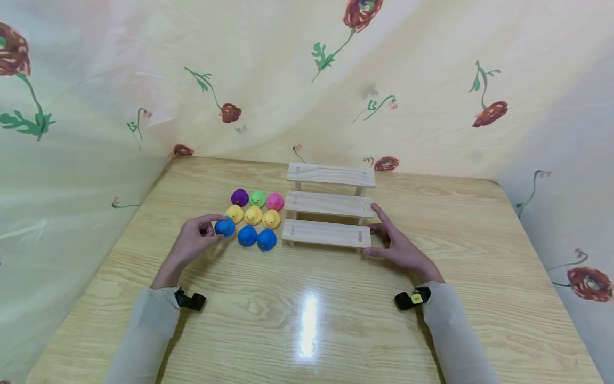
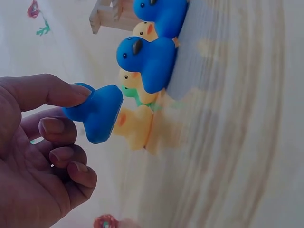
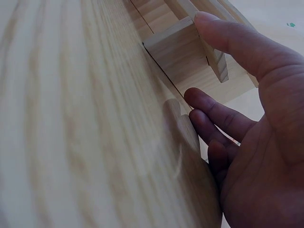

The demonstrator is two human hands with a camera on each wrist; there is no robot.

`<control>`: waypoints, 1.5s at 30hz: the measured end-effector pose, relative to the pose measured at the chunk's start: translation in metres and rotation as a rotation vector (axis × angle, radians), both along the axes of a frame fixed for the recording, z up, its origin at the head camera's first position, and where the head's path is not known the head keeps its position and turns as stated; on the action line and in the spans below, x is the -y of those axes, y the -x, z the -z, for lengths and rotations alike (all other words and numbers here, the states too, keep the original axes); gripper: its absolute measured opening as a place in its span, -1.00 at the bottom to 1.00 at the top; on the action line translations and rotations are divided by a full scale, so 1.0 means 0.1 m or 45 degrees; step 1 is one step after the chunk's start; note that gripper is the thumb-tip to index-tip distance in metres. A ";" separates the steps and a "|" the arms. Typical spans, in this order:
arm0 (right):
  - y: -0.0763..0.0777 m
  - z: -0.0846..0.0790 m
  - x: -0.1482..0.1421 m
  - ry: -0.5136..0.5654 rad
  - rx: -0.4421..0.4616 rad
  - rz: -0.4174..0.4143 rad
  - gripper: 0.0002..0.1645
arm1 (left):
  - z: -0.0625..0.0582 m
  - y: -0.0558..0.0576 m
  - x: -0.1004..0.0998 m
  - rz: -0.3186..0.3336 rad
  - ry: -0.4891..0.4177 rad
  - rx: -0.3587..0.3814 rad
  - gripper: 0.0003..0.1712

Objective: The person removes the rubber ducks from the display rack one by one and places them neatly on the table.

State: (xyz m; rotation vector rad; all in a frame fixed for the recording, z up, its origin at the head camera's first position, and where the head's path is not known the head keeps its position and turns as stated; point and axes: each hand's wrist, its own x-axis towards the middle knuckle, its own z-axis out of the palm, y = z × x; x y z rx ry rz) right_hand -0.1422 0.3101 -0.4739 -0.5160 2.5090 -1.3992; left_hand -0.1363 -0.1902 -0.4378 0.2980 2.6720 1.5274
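My left hand pinches a blue rubber duck between thumb and fingers. In the left wrist view it is lifted a little off the table, tilted. The hand is at the left end of the front row, beside two other blue ducks. My right hand is at the right end of a three-step wooden stand. Its thumb tip touches the edge of the lowest step in the right wrist view, and its other fingers reach loosely along the stand's side near the tabletop.
Behind the blue ducks is a row of three yellow ducks. Farther back sit a purple duck, a green duck and a pink duck, close to the stand's left side. A flowered cloth hangs around the wooden table.
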 end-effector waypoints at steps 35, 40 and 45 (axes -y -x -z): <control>-0.01 -0.04 -0.01 -0.010 -0.006 0.007 0.32 | 0.15 0.08 0.04 0.014 0.064 0.141 -0.54; -0.01 -0.05 0.00 -0.006 0.004 0.009 0.32 | 0.14 0.08 0.04 0.006 0.101 0.160 -0.48; -0.01 -0.06 0.00 -0.008 0.019 0.012 0.32 | 0.10 0.08 0.07 -0.036 0.126 0.143 -0.35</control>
